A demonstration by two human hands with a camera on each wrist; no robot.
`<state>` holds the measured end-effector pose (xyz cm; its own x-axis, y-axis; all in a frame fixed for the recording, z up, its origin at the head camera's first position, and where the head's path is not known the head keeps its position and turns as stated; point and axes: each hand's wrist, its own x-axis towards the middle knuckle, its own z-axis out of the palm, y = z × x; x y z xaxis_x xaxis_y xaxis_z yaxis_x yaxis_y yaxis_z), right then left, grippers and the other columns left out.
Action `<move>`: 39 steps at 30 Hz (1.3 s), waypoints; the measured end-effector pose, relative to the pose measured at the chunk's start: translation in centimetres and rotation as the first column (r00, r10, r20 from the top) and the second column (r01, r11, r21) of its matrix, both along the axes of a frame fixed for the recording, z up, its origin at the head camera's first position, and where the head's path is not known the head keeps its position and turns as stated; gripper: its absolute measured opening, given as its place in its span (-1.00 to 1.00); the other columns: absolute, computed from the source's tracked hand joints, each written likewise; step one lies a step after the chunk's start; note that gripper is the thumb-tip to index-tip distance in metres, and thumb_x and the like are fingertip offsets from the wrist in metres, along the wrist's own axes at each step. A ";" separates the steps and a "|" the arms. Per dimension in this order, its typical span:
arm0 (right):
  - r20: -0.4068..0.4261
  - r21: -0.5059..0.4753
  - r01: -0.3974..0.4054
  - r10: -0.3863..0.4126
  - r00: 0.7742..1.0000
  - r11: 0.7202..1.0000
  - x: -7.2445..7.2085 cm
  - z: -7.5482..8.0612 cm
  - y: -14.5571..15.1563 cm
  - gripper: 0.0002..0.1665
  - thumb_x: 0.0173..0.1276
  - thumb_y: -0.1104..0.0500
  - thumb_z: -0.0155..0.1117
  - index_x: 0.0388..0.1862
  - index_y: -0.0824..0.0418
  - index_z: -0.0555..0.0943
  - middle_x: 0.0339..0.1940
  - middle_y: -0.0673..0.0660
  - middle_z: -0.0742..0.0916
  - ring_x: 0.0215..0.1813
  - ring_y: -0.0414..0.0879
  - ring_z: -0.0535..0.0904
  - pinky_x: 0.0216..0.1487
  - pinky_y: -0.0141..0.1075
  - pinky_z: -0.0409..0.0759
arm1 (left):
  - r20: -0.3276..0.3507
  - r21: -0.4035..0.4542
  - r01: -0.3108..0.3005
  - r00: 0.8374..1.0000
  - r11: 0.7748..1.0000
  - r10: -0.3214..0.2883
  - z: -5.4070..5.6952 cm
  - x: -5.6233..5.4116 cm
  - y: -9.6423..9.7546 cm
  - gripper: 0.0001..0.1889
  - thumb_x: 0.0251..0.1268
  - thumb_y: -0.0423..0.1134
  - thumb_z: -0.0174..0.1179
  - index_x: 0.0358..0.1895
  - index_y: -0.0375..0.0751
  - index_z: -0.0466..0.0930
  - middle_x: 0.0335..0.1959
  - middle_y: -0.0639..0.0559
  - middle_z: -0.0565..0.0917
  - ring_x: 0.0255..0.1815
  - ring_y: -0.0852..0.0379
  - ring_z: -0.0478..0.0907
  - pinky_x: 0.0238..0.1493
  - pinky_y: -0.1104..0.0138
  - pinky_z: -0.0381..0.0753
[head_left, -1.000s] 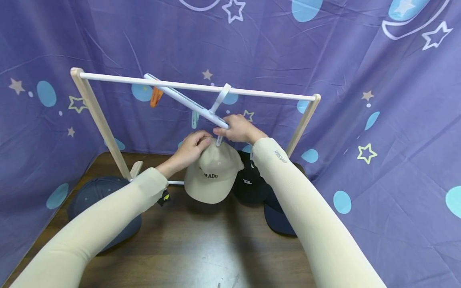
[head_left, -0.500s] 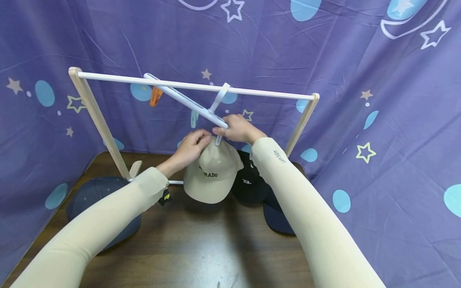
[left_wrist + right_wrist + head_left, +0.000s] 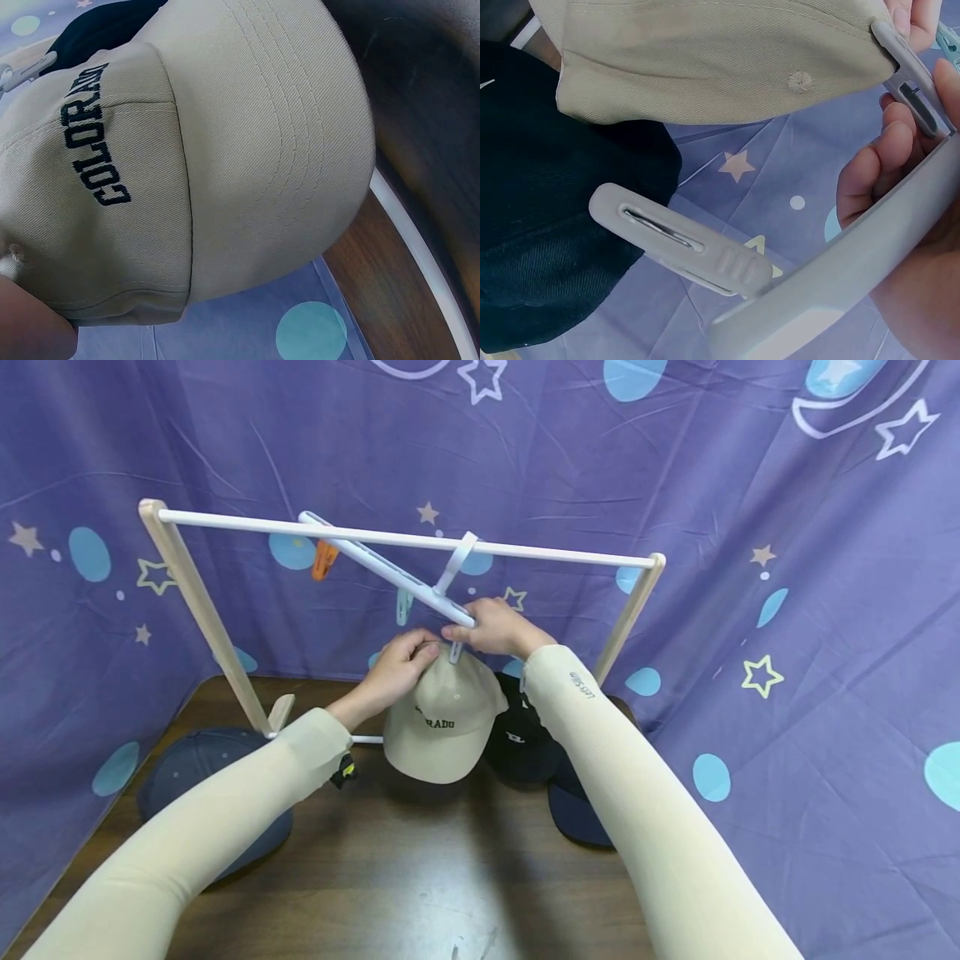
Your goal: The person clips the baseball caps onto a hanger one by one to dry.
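A beige cap (image 3: 442,718) with dark lettering hangs brim down below a pale blue clip hanger (image 3: 390,572). My left hand (image 3: 396,672) pinches the cap's crown from the left; only a bit of that hand shows in the left wrist view. At the hanger's near end my right hand (image 3: 501,627) grips a grey clip (image 3: 911,79), fingers and thumb on either side of it. The clip's tip lies over the edge of the cap's crown. Another grey clip (image 3: 679,240) on the hanger holds a black cap (image 3: 547,202), which hangs behind the beige one.
The hanger's hook (image 3: 457,560) sits over the white rail (image 3: 555,553) of a wooden-legged rack. Orange (image 3: 324,561) and teal (image 3: 404,607) clips dangle from the hanger. A dark blue cap (image 3: 206,764) lies on the table (image 3: 420,877) at left, a navy cap (image 3: 577,814) at right.
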<state>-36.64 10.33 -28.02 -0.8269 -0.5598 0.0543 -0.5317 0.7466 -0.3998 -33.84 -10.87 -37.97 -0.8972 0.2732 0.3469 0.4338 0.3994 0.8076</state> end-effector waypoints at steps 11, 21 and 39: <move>-0.011 0.008 -0.009 0.009 1.000 1.000 0.0 -0.1 0.1 -0.61 0.57 -0.16 0.31 -0.32 0.10 0.63 -0.49 0.05 0.73 -0.40 -0.09 0.62 -0.23 -0.23 0.53 | -0.001 0.011 0.008 1.000 1.000 -0.008 0.0 -0.1 0.1 -0.70 0.71 -0.10 0.08 0.17 -0.19 0.68 0.10 -0.11 0.69 0.07 -0.02 0.56 0.17 0.10 0.46; 0.008 -0.009 -0.011 0.011 1.000 1.000 -0.1 -0.4 0.1 -0.61 0.57 -0.17 0.31 -0.29 0.10 0.64 -0.46 0.06 0.73 -0.37 -0.09 0.64 -0.20 -0.22 0.57 | -0.018 0.012 0.000 1.000 1.000 0.001 -0.2 -0.1 0.1 -0.71 0.70 -0.13 0.09 0.16 -0.21 0.70 0.12 -0.11 0.70 0.11 -0.02 0.57 0.21 0.08 0.46; 0.028 -0.017 0.000 0.001 1.000 1.000 0.1 -0.5 0.3 -0.60 0.57 -0.18 0.29 -0.26 0.11 0.64 -0.45 0.08 0.72 -0.37 -0.08 0.64 -0.20 -0.22 0.58 | -0.001 0.010 -0.014 1.000 1.000 0.014 -0.3 0.1 0.3 -0.70 0.69 -0.12 0.09 0.17 -0.20 0.69 0.16 -0.12 0.70 0.19 -0.06 0.57 0.29 0.03 0.45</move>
